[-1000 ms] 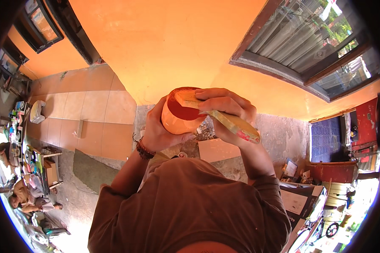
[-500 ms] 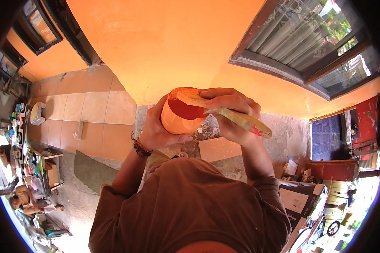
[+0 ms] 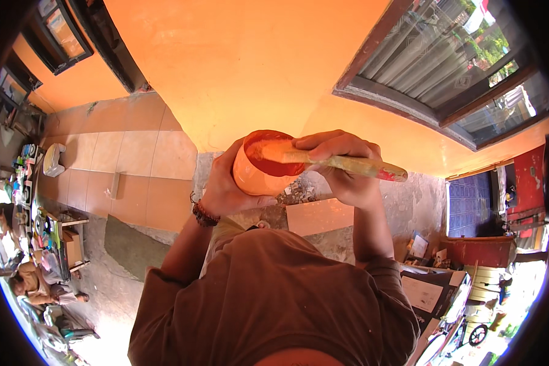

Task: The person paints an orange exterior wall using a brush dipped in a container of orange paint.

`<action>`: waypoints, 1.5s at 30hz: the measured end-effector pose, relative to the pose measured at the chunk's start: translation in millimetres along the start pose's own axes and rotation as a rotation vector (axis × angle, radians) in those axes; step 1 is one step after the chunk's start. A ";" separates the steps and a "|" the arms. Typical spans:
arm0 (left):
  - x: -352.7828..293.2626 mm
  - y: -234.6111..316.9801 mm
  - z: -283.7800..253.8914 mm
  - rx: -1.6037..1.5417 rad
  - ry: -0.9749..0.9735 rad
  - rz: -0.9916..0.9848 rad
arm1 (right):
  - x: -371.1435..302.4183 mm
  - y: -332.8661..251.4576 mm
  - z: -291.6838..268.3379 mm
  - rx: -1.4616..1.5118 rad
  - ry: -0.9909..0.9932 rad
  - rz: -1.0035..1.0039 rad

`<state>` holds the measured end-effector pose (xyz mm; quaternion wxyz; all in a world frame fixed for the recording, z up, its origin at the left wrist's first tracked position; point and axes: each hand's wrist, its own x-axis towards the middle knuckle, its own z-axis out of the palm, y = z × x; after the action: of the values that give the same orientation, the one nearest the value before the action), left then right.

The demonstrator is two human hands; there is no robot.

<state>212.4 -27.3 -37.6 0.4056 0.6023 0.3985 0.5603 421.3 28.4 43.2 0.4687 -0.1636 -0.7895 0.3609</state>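
Note:
My left hand (image 3: 222, 186) is wrapped round an orange paint cup (image 3: 259, 180) in front of my chest, its open mouth tipped so that red-orange paint (image 3: 265, 166) shows inside. In my right hand (image 3: 348, 161) is a paintbrush (image 3: 366, 166), gripped by its worn, paint-spotted handle. Its orange-coated bristles lie over the mouth of the cup, close to the inner wall; whether they touch the paint I cannot tell. Beyond both hands rises an orange wall (image 3: 238, 67).
A wood-framed window (image 3: 439, 79) is at the upper right. Brown floor tiles (image 3: 134, 152) and a small whitish object (image 3: 53, 160) lie to the left. A person (image 3: 36, 283) sits at the far left, below a cluttered table (image 3: 61, 235). A dark box (image 3: 433, 293) stands at lower right.
The brush has shifted slightly right and levelled, its bristles now showing over the cup's mouth. My right hand moved a little right with it. The cup stays in my left hand.

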 end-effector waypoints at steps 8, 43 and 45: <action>-1.6 3.0 1.4 0.040 -0.005 0.044 | -3.1 4.5 8.2 -0.152 -0.065 -0.335; -2.4 5.9 -1.9 -0.128 -0.045 -0.060 | 1.1 12.1 25.0 -0.184 0.127 -0.152; -2.1 6.0 -2.5 -0.129 -0.046 -0.056 | 1.2 12.2 25.1 -0.189 0.113 -0.154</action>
<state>210.0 -31.3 -32.7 0.4679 0.5763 0.3689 0.5593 398.2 27.0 27.6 0.5212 -0.1658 -0.8026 0.2382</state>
